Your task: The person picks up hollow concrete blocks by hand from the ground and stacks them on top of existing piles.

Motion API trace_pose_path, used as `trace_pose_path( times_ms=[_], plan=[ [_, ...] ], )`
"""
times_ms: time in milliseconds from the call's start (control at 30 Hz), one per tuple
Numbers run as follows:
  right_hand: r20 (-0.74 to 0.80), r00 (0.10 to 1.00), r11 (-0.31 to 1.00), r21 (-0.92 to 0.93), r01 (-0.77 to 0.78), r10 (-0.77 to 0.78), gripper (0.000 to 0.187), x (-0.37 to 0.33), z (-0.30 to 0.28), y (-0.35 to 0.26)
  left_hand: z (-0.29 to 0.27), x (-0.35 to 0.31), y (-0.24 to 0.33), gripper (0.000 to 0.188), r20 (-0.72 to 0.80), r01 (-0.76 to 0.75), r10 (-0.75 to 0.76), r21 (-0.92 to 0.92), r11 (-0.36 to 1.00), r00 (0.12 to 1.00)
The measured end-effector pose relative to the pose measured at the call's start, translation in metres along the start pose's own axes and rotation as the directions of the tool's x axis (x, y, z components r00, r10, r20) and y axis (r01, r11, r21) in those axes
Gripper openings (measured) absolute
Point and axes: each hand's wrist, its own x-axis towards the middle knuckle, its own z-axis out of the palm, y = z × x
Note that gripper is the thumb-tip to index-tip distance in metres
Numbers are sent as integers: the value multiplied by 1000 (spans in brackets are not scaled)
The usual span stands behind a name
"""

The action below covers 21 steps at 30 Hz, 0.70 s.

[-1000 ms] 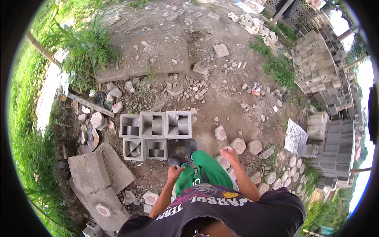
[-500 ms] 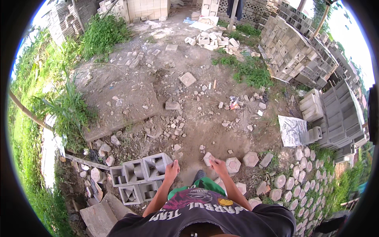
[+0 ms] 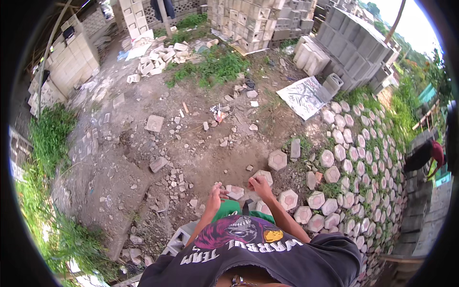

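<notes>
My left hand point(image 3: 216, 195) hangs in front of my body with its fingers loosely apart, and I see nothing in it. Beside its fingers a pale hexagonal paver point(image 3: 234, 192) with a pinkish middle shows on the ground. My right hand point(image 3: 260, 185) is curled closed, with nothing showing out of it. It partly covers another hexagonal paver point(image 3: 266, 177). More pavers lie near the right forearm, among them a pinkish one point(image 3: 288, 199) and a larger grey one point(image 3: 277, 160). Below my left forearm, part of a grey hollow block point(image 3: 178, 240) sticks out.
Many hexagonal pavers point(image 3: 340, 152) lie in grass on the right. Grey blocks point(image 3: 356, 45) are stacked behind a printed sheet point(image 3: 302, 97). Rubble point(image 3: 178, 181) and a loose square block point(image 3: 154, 123) litter the dirt. A person point(image 3: 425, 158) is at the far right.
My view has turned to the right, bringing more pavers into sight. The hollow blocks are now mostly hidden by my left arm and body. My left hand's fingers look looser.
</notes>
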Motion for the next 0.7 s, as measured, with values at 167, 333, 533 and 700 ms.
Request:
trace_pose_path(
  times_ms=[167, 333, 533, 700],
  plan=[
    [-224, 971, 996, 25, -83, 87, 17, 5, -6, -12, 1, 60, 7, 53, 256, 73, -85, 59, 996, 963],
    [-351, 935, 998, 16, -53, 55, 19, 68, -3, -13, -9, 133, 65, 53, 403, 17, -91, 182, 983, 911],
    [-426, 904, 993, 115, 21, 30, 25, 168, 48, -54, -61, 241, 149, 64, 446, -188, 38, 297, 936, 894],
    [-484, 875, 999, -18, -40, 26, 41, 229, 78, -100, -96, 305, 211, 58, 340, -133, 8, 349, 928, 940]
  ],
)
